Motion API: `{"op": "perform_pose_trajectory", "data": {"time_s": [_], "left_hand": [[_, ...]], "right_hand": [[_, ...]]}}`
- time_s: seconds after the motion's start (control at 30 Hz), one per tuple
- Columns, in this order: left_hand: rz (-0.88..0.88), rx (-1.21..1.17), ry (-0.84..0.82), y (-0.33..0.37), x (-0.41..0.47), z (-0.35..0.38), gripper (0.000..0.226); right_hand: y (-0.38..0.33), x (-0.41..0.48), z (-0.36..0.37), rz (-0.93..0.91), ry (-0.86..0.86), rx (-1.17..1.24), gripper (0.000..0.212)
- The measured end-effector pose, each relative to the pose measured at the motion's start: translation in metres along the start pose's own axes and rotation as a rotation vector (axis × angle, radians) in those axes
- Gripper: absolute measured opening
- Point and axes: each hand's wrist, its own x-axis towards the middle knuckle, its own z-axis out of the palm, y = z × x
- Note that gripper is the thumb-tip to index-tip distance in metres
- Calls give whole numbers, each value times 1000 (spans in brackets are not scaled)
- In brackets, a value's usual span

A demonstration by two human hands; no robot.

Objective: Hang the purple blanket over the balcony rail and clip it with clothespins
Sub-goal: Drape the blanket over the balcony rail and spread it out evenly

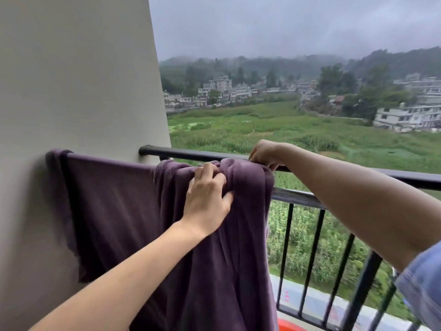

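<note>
The purple blanket (124, 211) hangs over the black balcony rail (393, 176), stretched flat on the left beside the wall and bunched into folds at its right end. My left hand (207, 194) pinches a fold of the blanket at the top of the rail. My right hand (266, 154) grips the blanket's bunched right edge on top of the rail. No clothespin shows in either hand or on the blanket.
A grey wall (76, 80) fills the left side, and the rail meets it there. Black vertical bars (310, 261) run below the rail on the right. An orange-red object (286, 327) peeks out at the bottom edge. Fields and houses lie far beyond.
</note>
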Motion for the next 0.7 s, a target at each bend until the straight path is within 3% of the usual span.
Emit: {"op": "perform_pose_trajectory", "data": {"time_s": [0.13,0.23,0.33,0.4,0.43,0.53,0.7], "left_hand": [[116,100,68,2,-4,-14,15],[-3,134,155,-18,14,-42,10],[-77,143,269,-38,38,-70,14],[-80,135,310,-44,51,-84,14],[-80,132,330,-48,58,-90,14],[-85,112,377,-65,82,-103,15],[-130,84,456,-106,130,-114,12]], "right_hand": [[19,-53,-12,-143,162,28,25],[27,-92,-9,-293,95,151,8],[21,-117,-4,-444,-60,233,29],[16,-125,1,-492,-96,131,57],[13,-126,6,-531,-60,22,61],[-1,-122,19,-649,282,-237,24],[-45,-74,-17,-585,633,2,15]]}}
